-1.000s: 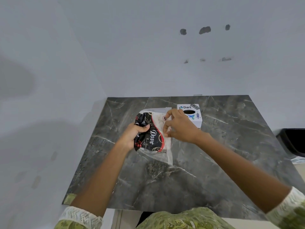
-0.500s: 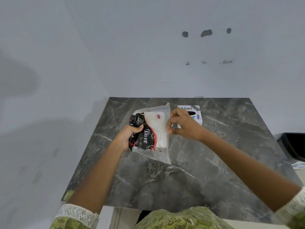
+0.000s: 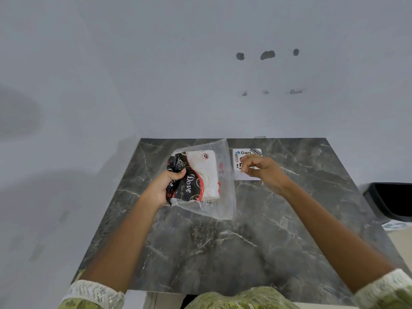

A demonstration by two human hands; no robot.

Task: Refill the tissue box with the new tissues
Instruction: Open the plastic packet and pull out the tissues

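A new tissue pack [image 3: 199, 175], black, red and white with "Dove" printed on it, sits inside a clear plastic wrapper whose loose end hangs to the right. My left hand [image 3: 163, 186] grips the pack's crumpled left end, holding it just above the marble table [image 3: 223, 241]. My right hand [image 3: 259, 169] hovers to the pack's right with fingers loosely curled and nothing in it. It covers part of the white tissue box [image 3: 239, 158], which stands behind it and bears "Dart" and code stickers. The box's opening is hidden by that hand.
The dark marble table stands against a white wall [image 3: 200, 85] at the back and left. A black bin [image 3: 392, 201] stands on the floor beyond the table's right edge.
My right hand has let go of the wrapper and moved right, over the tissue box. The left hand still holds the pack, now turned flatter, with the wrapper's end hanging loose.
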